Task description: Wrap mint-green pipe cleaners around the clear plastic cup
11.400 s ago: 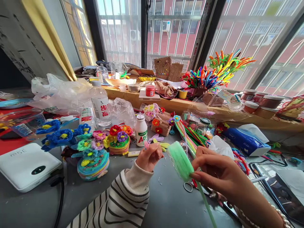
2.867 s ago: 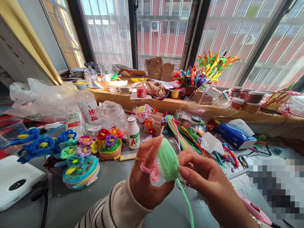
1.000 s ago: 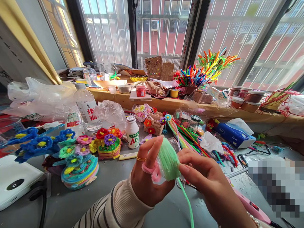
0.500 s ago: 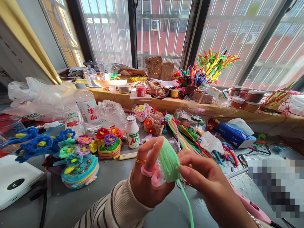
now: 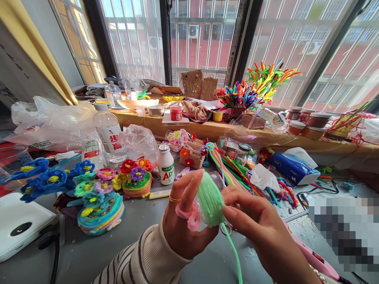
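Nearest, a loose pale-green strand (image 5: 235,252) hangs from a green-wrapped piece (image 5: 209,201) held up over a grey table (image 5: 139,232). The left hand (image 5: 185,232), wearing a pink fuzzy ring (image 5: 194,221), curls its fingers around the piece's left side; the right hand (image 5: 257,219) pinches its right edge. The step appears to be winding or securing the strand; the next move would call for a firm left hold and careful guiding. Beyond stand a white bottle (image 5: 166,165) and, on the sill, colourful fuzzy stems (image 5: 238,96).
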{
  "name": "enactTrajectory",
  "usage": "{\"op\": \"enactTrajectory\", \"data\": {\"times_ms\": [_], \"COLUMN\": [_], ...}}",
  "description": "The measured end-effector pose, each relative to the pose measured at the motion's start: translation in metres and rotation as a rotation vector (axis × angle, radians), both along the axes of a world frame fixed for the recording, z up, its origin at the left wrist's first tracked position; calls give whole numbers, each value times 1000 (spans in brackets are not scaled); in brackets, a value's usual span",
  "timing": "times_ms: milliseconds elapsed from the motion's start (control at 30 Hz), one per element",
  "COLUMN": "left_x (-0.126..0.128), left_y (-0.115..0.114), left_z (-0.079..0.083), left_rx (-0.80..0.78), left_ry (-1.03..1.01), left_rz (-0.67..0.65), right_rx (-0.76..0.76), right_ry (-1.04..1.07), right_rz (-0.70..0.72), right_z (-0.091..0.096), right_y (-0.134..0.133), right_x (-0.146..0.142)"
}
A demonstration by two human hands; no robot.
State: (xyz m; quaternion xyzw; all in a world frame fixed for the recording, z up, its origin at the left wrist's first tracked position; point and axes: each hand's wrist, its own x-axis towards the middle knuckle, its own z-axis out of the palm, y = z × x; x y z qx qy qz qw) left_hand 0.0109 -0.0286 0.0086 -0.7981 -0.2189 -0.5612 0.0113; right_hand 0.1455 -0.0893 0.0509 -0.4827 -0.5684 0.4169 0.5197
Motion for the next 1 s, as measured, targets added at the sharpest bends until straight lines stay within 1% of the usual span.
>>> {"op": "enactTrajectory", "data": {"times_ms": [133, 333, 533, 1000], "left_x": [0, 0, -1, 0], "left_y": [1, 3, 1, 4], "left_z": [1, 0, 0, -2], "left_rx": [1, 6, 15, 41], "left_ry": [4, 4, 6, -29], "left_rz": [13, 28, 45, 32], "right_rx": [9, -1, 9, -8], "right_ry": [7, -25, -21, -2], "right_rz": [-30, 30, 30, 41], "right_z": [-1, -1, -2, -3], "right_y": [0, 2, 2, 3], "right_x": [0, 3, 3, 3]}}
